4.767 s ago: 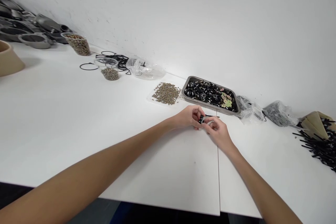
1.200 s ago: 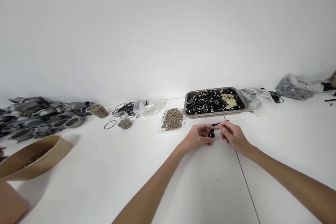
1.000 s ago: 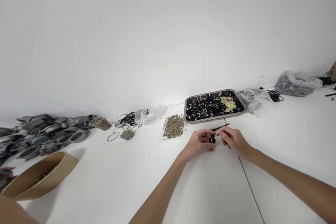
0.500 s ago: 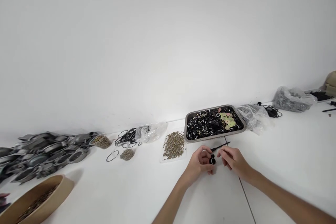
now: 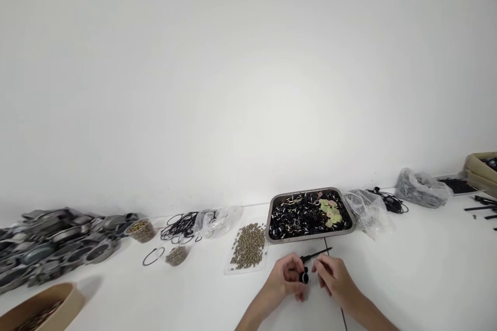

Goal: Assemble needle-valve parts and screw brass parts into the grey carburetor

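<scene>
Your hands work close together above the bench (image 5: pixel 186 300), with a narrow gap between them. Your left hand (image 5: pixel 282 278) closes its fingers and thumb around a small black part (image 5: pixel 304 278), whose round, pale-rimmed end faces right. Your right hand (image 5: pixel 334 276) is just to the right of that part, fingers curled and thumb drawn in; you cannot tell from this view whether it pinches anything. On the far side of your hands is a slim dark tool (image 5: pixel 306 258), its thin end pointing right; whether your left fingertips touch it is unclear.

Farther off, you have a metal tray (image 5: pixel 310 238) full of black and shiny parts, with yellow-green discs (image 5: pixel 330 212) heaped toward its right end. To the left of it, a shallow clear tray (image 5: pixel 229 271) carries a spread of small brass-coloured pieces (image 5: pixel 249 245). Just right of the metal tray lies crumpled bubble wrap (image 5: pixel 367 212), and black cords (image 5: pixel 392 202) lie beyond it. At your far left is a pile of grey parts (image 5: pixel 66 243), with a tan bowl (image 5: pixel 70 302) nearer to you.
</scene>
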### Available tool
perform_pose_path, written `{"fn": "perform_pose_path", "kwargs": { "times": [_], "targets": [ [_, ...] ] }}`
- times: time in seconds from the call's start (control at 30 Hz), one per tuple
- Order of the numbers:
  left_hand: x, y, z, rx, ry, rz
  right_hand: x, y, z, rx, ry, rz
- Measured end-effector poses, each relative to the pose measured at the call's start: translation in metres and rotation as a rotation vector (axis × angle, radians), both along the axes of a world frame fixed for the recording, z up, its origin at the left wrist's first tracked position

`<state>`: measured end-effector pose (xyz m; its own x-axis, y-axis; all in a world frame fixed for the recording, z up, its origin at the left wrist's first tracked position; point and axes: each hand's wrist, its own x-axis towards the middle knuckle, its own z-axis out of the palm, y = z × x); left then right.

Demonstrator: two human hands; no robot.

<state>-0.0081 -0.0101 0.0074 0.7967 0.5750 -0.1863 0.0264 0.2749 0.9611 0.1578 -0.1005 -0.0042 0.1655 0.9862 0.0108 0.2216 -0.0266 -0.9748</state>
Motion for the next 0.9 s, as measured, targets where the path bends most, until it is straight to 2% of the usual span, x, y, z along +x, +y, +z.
{"fn": "perform_pose_path", "kwargs": {
  "times": [0.1,0.23,0.37,0.67,0.9],
  "targets": [
    [0.0,-0.001,0.0,0.006,0.007,0.003,0.001,-0.002,0.0,0.036,-0.074,-0.034],
    [0.0,-0.004,0.006,-0.013,0.014,0.011,0.005,-0.002,-0.003,0.138,-0.224,-0.18],
    [-0.001,-0.005,0.009,-0.007,0.035,0.007,0.007,0.002,-0.008,0.169,-0.204,-0.281],
    [0.003,-0.006,0.008,-0.018,0.044,0.047,0.007,-0.002,0.011,0.155,-0.154,-0.23],
    [0.004,-0.011,0.015,0.047,0.049,0.058,0.021,0.001,0.018,0.275,-0.395,-0.224]
  ]
}}
